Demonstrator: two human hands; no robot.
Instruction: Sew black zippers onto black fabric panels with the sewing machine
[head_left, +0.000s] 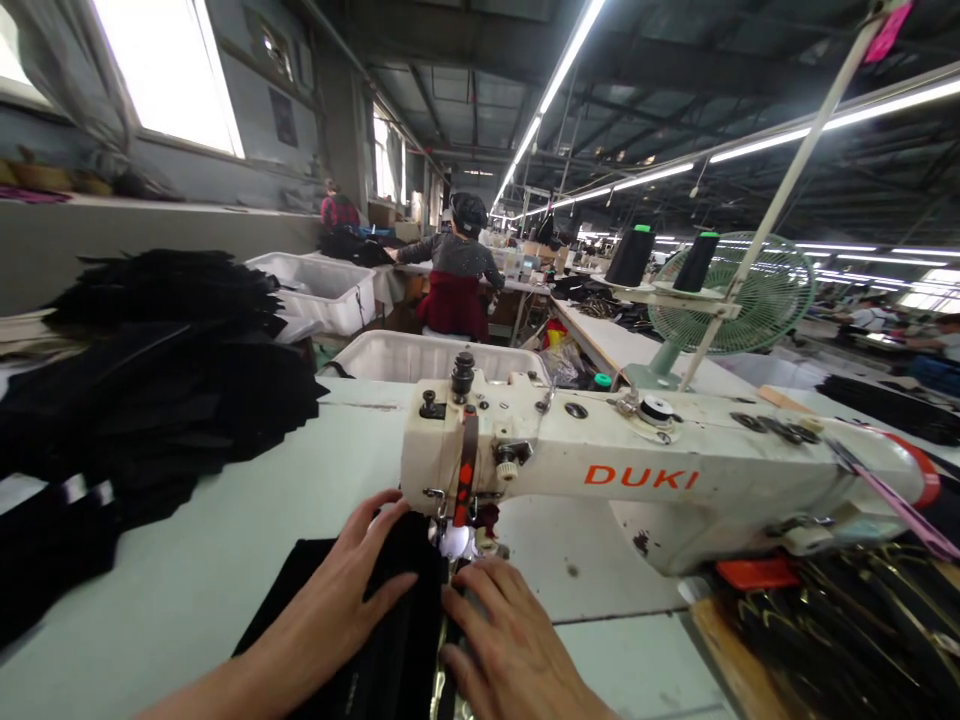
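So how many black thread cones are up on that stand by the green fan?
2. The left cone stands farther from the pole; the right cone is nearer it, in front of the fan. None seems hidden.

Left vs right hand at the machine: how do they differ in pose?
Left hand: thumb spread wide, on the broad black cloth. Right hand: fingers bent and closer together, at the narrow gold-edged strip. Both are bare, backs up, near the sewing machine's lit needle area.

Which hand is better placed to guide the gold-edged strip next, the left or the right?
Right, I would judge. The right hand is at the gold-edged strip, its fingers close to the sewing machine's lit spot. The left hand is over the black cloth beside it.
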